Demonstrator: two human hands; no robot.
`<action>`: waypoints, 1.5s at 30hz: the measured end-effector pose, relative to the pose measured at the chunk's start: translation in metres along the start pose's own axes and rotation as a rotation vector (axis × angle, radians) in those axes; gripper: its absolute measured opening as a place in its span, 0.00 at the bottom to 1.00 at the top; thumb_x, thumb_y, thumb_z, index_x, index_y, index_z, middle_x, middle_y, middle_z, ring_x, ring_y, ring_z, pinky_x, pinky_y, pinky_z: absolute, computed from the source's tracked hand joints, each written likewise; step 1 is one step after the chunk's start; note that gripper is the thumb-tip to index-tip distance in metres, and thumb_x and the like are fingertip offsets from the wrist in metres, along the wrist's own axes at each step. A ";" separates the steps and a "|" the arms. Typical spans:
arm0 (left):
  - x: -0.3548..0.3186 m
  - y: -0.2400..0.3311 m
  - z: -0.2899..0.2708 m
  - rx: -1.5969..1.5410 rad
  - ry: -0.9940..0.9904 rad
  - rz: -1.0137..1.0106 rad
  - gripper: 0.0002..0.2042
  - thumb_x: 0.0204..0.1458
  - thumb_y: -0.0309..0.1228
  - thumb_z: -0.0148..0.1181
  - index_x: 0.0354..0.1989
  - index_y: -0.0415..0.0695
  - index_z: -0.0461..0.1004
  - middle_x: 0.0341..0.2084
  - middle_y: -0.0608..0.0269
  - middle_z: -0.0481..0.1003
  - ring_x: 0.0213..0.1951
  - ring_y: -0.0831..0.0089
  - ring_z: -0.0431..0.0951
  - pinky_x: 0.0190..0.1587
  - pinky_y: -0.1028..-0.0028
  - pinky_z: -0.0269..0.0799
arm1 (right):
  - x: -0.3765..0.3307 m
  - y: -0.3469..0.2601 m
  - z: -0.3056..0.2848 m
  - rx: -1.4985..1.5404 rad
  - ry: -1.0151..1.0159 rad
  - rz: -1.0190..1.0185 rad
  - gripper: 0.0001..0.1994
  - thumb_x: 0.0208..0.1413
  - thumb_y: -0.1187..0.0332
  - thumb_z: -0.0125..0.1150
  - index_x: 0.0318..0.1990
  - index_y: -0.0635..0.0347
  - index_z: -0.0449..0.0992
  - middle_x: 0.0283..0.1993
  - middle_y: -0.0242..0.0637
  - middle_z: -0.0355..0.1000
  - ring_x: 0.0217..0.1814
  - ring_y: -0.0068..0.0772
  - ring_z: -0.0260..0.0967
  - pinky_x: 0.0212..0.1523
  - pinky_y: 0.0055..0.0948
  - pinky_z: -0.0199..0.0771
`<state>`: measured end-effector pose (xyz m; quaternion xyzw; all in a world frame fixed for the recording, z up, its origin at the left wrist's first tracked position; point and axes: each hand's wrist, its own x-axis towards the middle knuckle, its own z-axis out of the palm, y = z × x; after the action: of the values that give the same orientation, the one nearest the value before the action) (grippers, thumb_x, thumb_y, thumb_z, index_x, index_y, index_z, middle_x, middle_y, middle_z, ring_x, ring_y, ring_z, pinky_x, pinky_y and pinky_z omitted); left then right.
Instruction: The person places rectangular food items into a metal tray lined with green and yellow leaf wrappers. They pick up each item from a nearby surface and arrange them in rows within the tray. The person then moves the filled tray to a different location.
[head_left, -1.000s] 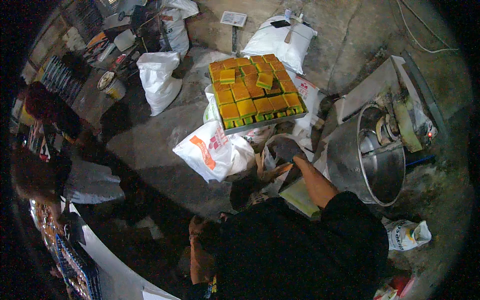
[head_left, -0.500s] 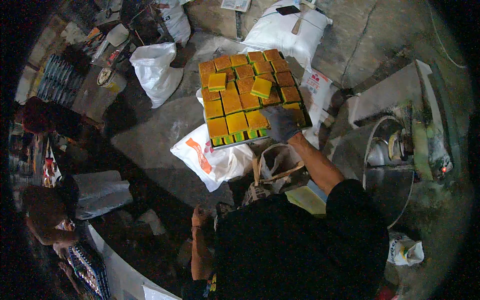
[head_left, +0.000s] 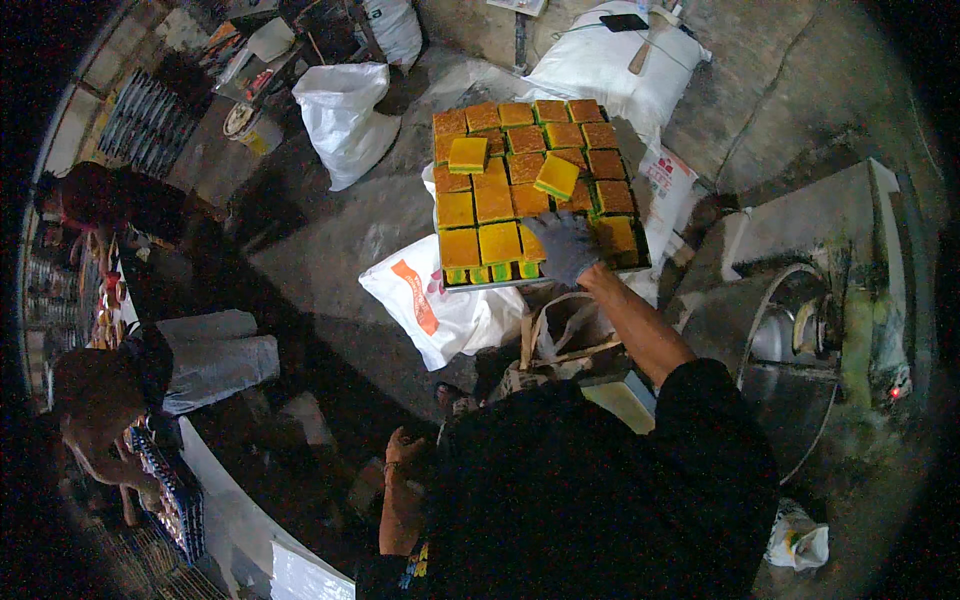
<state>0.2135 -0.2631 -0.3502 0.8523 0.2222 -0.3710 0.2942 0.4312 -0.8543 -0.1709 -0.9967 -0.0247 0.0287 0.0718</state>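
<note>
Square pieces of layered cake (head_left: 492, 190), yellow and green with browned tops, fill a flat tray (head_left: 485, 287) ahead of me. Two loose squares lie on top of the others: one plain yellow (head_left: 467, 155) at the left, one tilted (head_left: 557, 178) nearer the middle. My right hand (head_left: 566, 246), in a grey glove, rests over the front-right cakes, its fingers spread. Part of the cake beneath the glove is hidden. Low at my left side, my bare left hand (head_left: 403, 446) has its fingers curled, with nothing visible in it.
White sacks stand around the tray: an upright one (head_left: 345, 125) at the left, a full one (head_left: 620, 75) behind, one with an orange mark (head_left: 430, 310) in front. A metal machine (head_left: 790, 330) stands at right. Another person's arm (head_left: 100, 430) reaches toward racks at far left.
My right hand has moved slightly forward and left over the cakes, its fingers spreading across the front row. The whole view has shifted a little; the loose cake squares stay put.
</note>
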 end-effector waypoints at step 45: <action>0.011 -0.011 0.010 -0.068 -0.066 0.168 0.49 0.42 0.46 0.80 0.69 0.33 0.61 0.54 0.46 0.78 0.56 0.58 0.79 0.56 0.62 0.77 | -0.016 0.052 -0.015 0.146 0.077 -0.071 0.40 0.36 0.58 0.73 0.64 0.50 0.71 0.58 0.41 0.72 0.59 0.50 0.66 0.58 0.51 0.68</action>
<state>0.2095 -0.2600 -0.3677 0.8447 0.1526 -0.3654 0.3600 0.4180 -0.9087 -0.1626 -0.9877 -0.0549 -0.0106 0.1460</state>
